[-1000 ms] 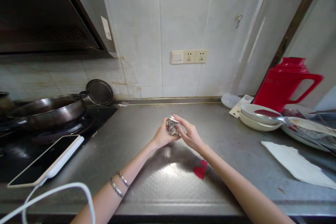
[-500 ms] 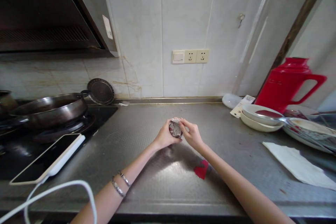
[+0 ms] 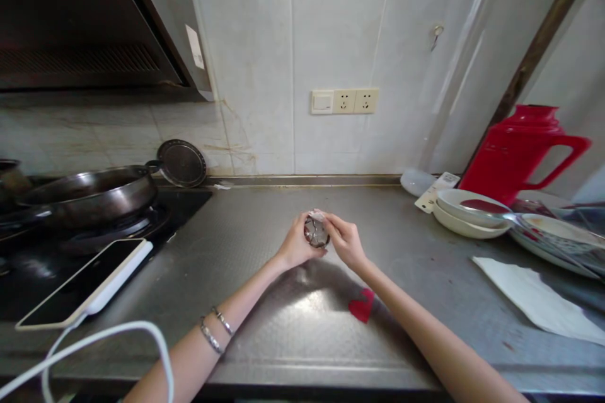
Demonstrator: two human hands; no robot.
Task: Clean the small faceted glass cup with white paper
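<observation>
My left hand [image 3: 297, 240] wraps round a small round container [image 3: 316, 233] that looks like a glass, tilted so one round end faces me. That end shows a dark rim and a greyish, patchy middle; its contents are unclear. At its upper right edge my right hand [image 3: 346, 239] is closed, fingers pinching a crumpled white piece [image 3: 317, 215] that looks like tissue. Both hands are above the steel counter [image 3: 255, 227]. Below them on the counter lies a torn red piece [image 3: 362, 306].
On the left a phone [image 3: 80, 283] with a white cable lies by the stove, where a steel pan [image 3: 94, 195] sits. To the right are stacked bowls [image 3: 467, 211], a red thermos jug [image 3: 515, 157], plates and a white paper sheet [image 3: 534, 296].
My right fingers have shifted slightly along the container's upper edge, and more of the white piece shows. My left hand keeps its hold.
</observation>
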